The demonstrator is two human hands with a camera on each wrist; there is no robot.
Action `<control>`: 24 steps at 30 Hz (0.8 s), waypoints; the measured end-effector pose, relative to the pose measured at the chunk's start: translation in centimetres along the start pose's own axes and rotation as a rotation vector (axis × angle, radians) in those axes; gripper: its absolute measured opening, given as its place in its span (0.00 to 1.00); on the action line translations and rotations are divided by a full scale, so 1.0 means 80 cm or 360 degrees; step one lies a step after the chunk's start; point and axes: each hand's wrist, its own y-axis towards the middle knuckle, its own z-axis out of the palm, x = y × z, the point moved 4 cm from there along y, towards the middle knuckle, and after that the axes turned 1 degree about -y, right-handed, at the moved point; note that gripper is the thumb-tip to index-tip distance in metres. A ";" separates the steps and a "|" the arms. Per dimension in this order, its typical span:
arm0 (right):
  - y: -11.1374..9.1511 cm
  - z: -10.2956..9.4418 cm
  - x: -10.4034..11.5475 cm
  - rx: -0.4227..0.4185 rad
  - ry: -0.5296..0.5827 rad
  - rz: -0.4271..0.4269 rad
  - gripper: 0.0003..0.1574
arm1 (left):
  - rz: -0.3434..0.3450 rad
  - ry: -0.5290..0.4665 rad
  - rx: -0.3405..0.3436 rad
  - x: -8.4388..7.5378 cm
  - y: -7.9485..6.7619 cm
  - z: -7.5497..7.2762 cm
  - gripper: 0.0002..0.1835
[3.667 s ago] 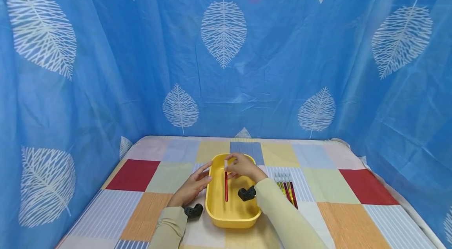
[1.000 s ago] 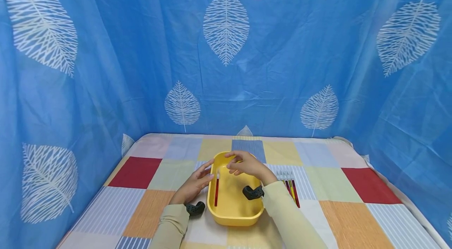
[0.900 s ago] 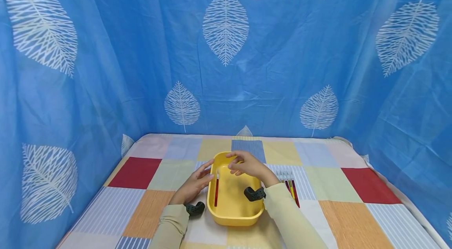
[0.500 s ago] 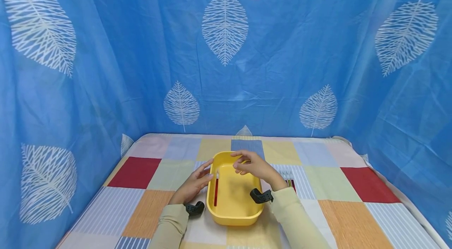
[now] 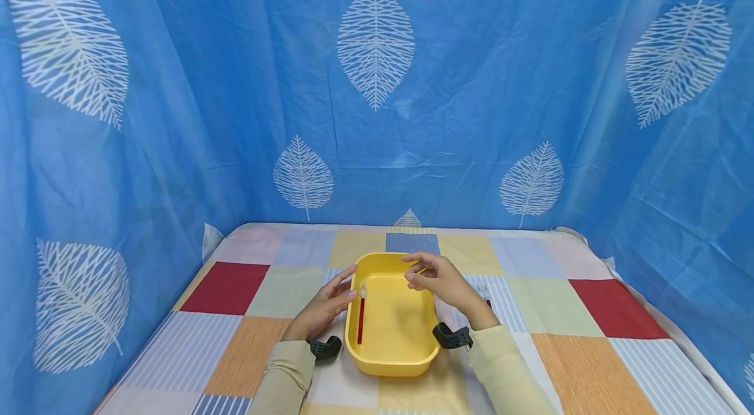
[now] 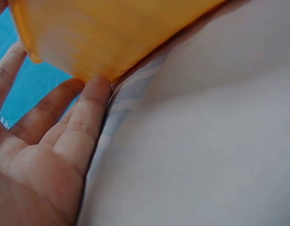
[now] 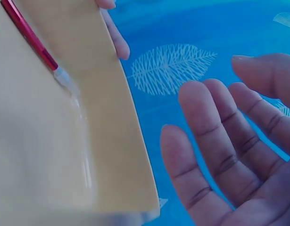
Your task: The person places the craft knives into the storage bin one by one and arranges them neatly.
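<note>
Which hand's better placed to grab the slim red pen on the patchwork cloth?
Probably the right hand: its grip is empty and nearer the pen; the left hand touches the yellow plastic tray.

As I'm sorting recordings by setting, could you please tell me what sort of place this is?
Probably a makeshift indoor recording booth: a blue leaf-printed fabric curtain hangs on three sides, a multicoloured patchwork cloth lies spread flat below, and two black, curved wrist-worn devices are in view.

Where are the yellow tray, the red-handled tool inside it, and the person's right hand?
Yellow tray (image 5: 391,369), head view: its near outer wall.
Red-handled tool (image 5: 360,319), head view: its red handle.
Right hand (image 5: 446,282), head view: the back of the hand.
</note>
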 end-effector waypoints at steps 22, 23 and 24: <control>-0.036 -0.051 -0.019 -0.0231 0.0026 -0.0006 0.26 | -0.0012 0.0002 -0.0007 -0.002 -0.002 0.001 0.40; -0.037 -0.053 -0.020 -0.0242 0.0021 -0.0003 0.26 | -0.0013 -0.0002 -0.0006 -0.002 -0.002 0.002 0.40; -0.038 -0.056 -0.022 -0.0254 0.0017 0.0004 0.26 | -0.0015 -0.0002 -0.0005 -0.002 -0.002 0.002 0.40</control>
